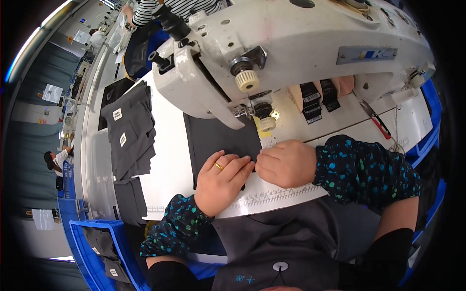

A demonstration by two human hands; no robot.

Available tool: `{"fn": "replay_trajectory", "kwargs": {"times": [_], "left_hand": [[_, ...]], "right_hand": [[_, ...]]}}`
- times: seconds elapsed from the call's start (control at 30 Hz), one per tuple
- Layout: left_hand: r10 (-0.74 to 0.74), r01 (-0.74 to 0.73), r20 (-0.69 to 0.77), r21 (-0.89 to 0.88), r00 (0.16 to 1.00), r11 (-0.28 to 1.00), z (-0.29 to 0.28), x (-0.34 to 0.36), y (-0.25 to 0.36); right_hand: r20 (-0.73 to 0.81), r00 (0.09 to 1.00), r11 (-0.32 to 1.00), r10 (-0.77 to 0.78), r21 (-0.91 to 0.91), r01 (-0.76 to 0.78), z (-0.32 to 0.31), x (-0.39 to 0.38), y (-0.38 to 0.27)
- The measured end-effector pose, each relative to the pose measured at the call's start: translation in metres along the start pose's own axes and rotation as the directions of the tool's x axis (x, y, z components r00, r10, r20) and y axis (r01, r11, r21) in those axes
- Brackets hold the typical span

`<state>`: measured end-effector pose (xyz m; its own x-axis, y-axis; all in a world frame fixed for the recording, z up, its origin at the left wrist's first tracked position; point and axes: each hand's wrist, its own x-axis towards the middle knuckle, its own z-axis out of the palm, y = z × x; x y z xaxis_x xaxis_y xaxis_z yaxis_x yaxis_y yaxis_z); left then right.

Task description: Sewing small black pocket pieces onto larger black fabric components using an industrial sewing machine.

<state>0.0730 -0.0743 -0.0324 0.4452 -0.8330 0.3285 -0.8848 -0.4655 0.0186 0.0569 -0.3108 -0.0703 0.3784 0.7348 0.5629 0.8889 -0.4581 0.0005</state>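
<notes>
A dark grey fabric piece (pixel 223 133) lies on the white sewing table, its far part under the sewing machine's needle area (pixel 257 112). At its near right corner, my left hand (pixel 221 183), with a gold ring, is closed on the fabric, fingers bent and tips on the edge. My right hand (pixel 287 164) meets it there, fingers curled together over the same edge. The fingertips of both hands nearly touch. Both thumbs are mostly hidden, as is the fabric beneath the hands. Patterned dark sleeves cover both forearms.
The white sewing machine (pixel 301 43) arches over the far side. Stacked dark grey pieces with white labels (pixel 130 131) lie at left. Black labels (pixel 318 99) and red-handled scissors (pixel 376 120) lie at right. A ruler strip (pixel 276 195) edges the table. A blue crate (pixel 99 224) stands lower left.
</notes>
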Motion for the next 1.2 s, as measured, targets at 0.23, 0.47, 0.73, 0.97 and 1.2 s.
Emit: {"fn": "replay_trajectory", "kwargs": {"times": [0.23,0.47,0.73,0.97,1.2], "left_hand": [[0.026,-0.025,-0.033,0.019,0.999,1.0,0.008,0.015,-0.024],[-0.031,0.027,-0.077,-0.047,0.997,0.999,0.014,0.03,-0.038],[0.027,-0.033,-0.059,-0.103,0.998,0.994,0.018,0.02,-0.045],[0.011,-0.013,-0.044,-0.042,0.999,0.999,0.018,0.028,-0.053],[-0.11,0.11,0.066,-0.003,0.992,0.994,0.025,0.037,-0.074]], "right_hand": [[-0.033,0.999,0.999,0.037,-0.011,-0.038,0.009,0.007,0.026],[-0.071,0.993,0.992,0.091,-0.08,-0.097,0.012,0.014,0.044],[-0.019,0.977,0.976,0.213,0.044,-0.212,0.01,0.008,0.031],[0.012,0.936,0.936,0.351,-0.006,-0.351,-0.002,0.015,0.026],[-0.08,0.904,0.906,0.419,-0.033,-0.423,0.003,0.017,0.034]]}}
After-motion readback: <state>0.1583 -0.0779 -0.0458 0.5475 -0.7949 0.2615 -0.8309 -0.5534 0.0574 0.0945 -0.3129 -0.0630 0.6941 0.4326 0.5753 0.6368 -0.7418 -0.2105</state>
